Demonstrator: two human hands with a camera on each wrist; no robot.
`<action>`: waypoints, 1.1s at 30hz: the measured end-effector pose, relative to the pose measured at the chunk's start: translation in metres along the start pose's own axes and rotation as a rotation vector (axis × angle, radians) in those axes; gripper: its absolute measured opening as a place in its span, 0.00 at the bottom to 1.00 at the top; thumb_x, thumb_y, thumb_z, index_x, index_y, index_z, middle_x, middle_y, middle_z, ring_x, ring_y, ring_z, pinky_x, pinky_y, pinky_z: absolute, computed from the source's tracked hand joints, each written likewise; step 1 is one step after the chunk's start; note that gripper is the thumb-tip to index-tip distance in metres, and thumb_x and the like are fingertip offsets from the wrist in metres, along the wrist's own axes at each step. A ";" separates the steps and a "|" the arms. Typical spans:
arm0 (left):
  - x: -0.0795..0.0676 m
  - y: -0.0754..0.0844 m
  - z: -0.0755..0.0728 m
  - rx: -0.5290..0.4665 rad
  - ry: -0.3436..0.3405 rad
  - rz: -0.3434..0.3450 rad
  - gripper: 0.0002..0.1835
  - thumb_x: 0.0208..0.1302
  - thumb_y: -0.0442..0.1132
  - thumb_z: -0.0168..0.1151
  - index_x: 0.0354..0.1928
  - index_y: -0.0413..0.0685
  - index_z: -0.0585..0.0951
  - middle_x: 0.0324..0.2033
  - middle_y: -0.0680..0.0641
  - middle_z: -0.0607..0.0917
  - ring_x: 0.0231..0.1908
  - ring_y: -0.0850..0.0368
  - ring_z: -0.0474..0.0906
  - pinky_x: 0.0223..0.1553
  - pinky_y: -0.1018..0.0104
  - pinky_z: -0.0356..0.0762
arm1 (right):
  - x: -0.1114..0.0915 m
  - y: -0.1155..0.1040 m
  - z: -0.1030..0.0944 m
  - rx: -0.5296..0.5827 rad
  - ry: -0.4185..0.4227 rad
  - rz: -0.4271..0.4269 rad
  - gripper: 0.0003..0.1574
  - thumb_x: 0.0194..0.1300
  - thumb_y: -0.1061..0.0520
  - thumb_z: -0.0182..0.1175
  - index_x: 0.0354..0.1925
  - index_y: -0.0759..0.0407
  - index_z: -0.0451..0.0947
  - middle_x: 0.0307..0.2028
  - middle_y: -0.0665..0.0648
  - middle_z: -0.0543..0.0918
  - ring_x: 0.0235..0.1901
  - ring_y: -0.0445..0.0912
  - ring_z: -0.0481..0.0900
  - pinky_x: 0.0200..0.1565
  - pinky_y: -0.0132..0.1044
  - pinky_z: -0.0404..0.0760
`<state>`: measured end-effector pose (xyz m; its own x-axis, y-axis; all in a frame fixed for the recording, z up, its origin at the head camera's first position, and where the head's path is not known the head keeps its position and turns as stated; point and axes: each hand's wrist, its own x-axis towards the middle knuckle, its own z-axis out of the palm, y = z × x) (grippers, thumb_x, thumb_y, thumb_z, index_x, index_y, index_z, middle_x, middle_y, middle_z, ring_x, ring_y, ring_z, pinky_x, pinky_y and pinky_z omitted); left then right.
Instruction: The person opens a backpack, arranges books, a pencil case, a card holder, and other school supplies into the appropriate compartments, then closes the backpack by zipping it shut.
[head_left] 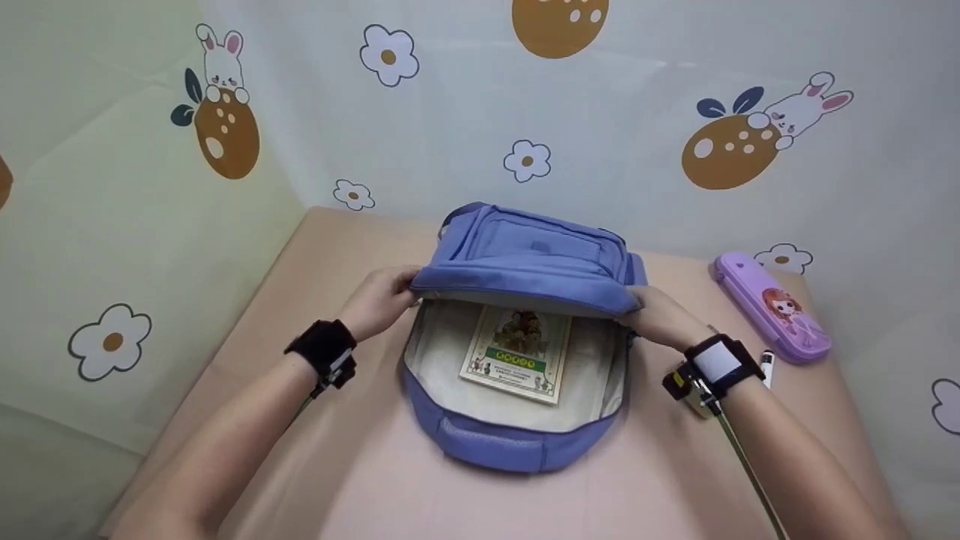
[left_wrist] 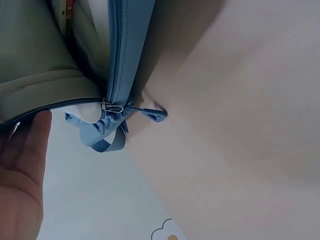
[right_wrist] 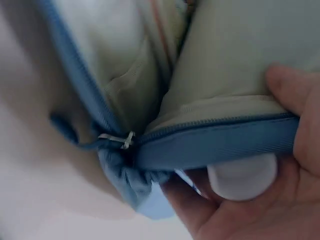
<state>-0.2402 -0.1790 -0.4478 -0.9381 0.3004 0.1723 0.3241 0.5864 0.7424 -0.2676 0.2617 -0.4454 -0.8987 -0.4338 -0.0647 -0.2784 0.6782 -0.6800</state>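
Observation:
A blue backpack [head_left: 491, 448] lies unzipped, its front flap [head_left: 525, 291] raised toward the wall. Inside, against the pale lining, is a book [head_left: 517, 360] with an illustrated cover and a green title band. My left hand [head_left: 381, 298] grips the flap's left edge, fingers behind it in the left wrist view. At the opposite edge my right hand [head_left: 658, 315] pinches the flap, thumb [right_wrist: 290, 87] on the lining and fingers outside. A white rounded piece [right_wrist: 243, 177] shows between those fingers and the flap. Zipper pulls [left_wrist: 154, 115] hang at the opening's corners.
A purple pencil case [head_left: 772, 307] with a doll picture lies at the table's right side. Next to it, partly behind the right wrist, is a white pen-like stick [head_left: 767, 367]. A patterned curtain [head_left: 450, 120] stands behind the pinkish table [head_left: 345, 480].

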 end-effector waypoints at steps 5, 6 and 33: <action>-0.008 -0.003 0.002 0.037 0.025 0.069 0.16 0.71 0.25 0.57 0.54 0.41 0.87 0.51 0.44 0.88 0.52 0.50 0.83 0.55 0.55 0.79 | -0.022 -0.007 0.009 -0.219 0.129 -0.098 0.23 0.64 0.70 0.55 0.56 0.67 0.80 0.50 0.66 0.85 0.52 0.62 0.82 0.56 0.58 0.77; -0.010 -0.004 0.002 0.040 0.022 0.080 0.17 0.71 0.25 0.57 0.56 0.43 0.86 0.53 0.43 0.87 0.55 0.49 0.82 0.58 0.54 0.78 | -0.026 -0.008 0.011 -0.251 0.156 -0.098 0.25 0.63 0.69 0.56 0.59 0.67 0.79 0.53 0.67 0.84 0.54 0.64 0.81 0.58 0.60 0.76; -0.048 -0.032 0.016 0.291 -0.130 0.463 0.27 0.61 0.17 0.62 0.61 0.42 0.83 0.61 0.39 0.81 0.63 0.38 0.76 0.64 0.43 0.71 | -0.087 0.014 0.074 -0.386 0.491 -0.412 0.25 0.44 0.80 0.66 0.35 0.56 0.75 0.35 0.50 0.76 0.33 0.44 0.80 0.31 0.38 0.82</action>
<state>-0.2040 -0.2002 -0.4897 -0.6730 0.6554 0.3427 0.7362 0.5493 0.3953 -0.1678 0.2651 -0.5031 -0.7189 -0.4438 0.5349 -0.6427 0.7175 -0.2685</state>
